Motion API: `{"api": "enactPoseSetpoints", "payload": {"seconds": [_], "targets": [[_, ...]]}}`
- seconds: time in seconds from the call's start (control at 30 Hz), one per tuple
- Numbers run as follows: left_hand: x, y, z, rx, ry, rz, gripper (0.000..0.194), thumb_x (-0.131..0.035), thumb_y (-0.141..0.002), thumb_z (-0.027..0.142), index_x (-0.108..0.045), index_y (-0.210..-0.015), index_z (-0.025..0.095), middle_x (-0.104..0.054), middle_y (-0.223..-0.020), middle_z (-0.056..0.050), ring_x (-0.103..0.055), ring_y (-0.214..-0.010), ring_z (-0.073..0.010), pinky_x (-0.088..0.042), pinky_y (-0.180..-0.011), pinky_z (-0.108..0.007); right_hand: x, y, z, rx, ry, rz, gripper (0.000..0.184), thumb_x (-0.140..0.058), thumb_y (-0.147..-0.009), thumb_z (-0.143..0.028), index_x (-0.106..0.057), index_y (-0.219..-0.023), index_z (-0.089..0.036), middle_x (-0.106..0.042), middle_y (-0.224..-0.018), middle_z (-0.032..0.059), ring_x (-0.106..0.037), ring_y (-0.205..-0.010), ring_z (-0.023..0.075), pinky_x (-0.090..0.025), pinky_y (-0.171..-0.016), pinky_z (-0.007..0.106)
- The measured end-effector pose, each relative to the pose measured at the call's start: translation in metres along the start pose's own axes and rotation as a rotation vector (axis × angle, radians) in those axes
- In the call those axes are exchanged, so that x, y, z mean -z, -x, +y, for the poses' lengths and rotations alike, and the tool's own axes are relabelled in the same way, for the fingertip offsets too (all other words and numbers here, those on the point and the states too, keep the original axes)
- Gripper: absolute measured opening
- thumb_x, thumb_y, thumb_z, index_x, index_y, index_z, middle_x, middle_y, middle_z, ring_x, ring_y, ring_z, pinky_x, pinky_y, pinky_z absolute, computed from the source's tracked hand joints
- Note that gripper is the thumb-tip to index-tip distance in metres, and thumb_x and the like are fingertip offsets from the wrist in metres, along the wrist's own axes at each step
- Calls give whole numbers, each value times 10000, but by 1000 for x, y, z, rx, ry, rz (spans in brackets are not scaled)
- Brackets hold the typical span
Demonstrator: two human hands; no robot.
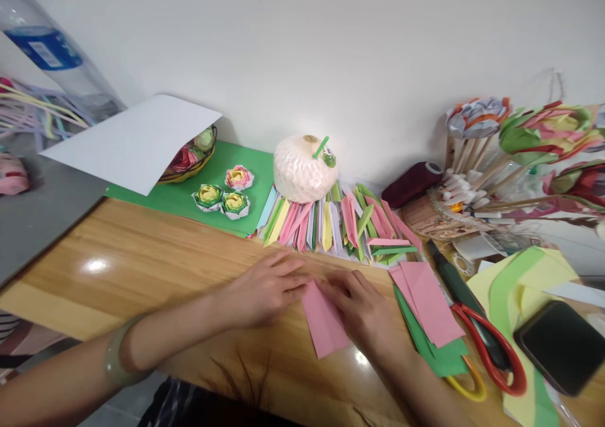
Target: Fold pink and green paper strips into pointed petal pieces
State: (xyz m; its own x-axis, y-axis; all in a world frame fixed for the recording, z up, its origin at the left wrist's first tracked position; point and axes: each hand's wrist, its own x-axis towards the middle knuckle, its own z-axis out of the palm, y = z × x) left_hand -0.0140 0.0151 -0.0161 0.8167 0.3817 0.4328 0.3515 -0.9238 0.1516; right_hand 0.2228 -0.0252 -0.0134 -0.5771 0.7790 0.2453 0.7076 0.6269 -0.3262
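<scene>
A pink paper strip [325, 329] with a lengthwise crease lies at an angle on the wooden table in front of me. My left hand [265, 288] comes in from the left, its fingertips bent together on the strip's upper left corner. On the opposite side, the curled fingers of my right hand [362, 307] press the upper right corner. The fingers cover the strip's top end. Beyond my hands lie several folded paper pieces [326, 225] in pink, green, yellow and white. Right of my right hand are pink sheets [432, 304] on top of green sheets [442, 357].
A wrapped white coconut [305, 171] stands behind the folded pieces. Paper flowers [236, 178] sit on a green sheet [250, 216], beside a basket [210, 156] partly under white card [142, 137]. Scissors [515, 376], a black phone-like object [564, 345] and a thread spool [416, 181] are right.
</scene>
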Motion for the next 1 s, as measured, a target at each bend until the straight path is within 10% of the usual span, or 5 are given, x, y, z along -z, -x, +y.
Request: {"api": "enactPoseSetpoints", "payload": {"seconds": [0.4,0.77,1.0], "targets": [[0,-1,-9,-28,139,-16,300,-514,-781,108,-636,-1048,172,-668,-1149,-1,-526,-1125,-222,-350,-1012,-385,24,32,-14,-63,-144,-28,244,-440,-891,-96,-587,-1045,-216,-572,-1042,91,-595,-924,165,-512,-747,277],[-3,1,-10,-20,67,1,323,-505,-784,97,-635,-1068,180,-675,-1135,-2,-507,-1156,-228,-322,-1031,-408,21,27,-33,210,35,103,191,-416,-928,-127,-586,-987,-192,-685,-947,71,-639,-806,160,-515,-674,263],[4,-1,2,-51,60,118,195,-467,-881,108,-633,-964,168,-686,-987,-38,-567,-982,-185,-418,-906,-352,-1,13,-36,-15,37,136,180,-433,-908,-90,-591,-915,-177,-660,-835,62,-587,-733,171,-474,-635,296]]}}
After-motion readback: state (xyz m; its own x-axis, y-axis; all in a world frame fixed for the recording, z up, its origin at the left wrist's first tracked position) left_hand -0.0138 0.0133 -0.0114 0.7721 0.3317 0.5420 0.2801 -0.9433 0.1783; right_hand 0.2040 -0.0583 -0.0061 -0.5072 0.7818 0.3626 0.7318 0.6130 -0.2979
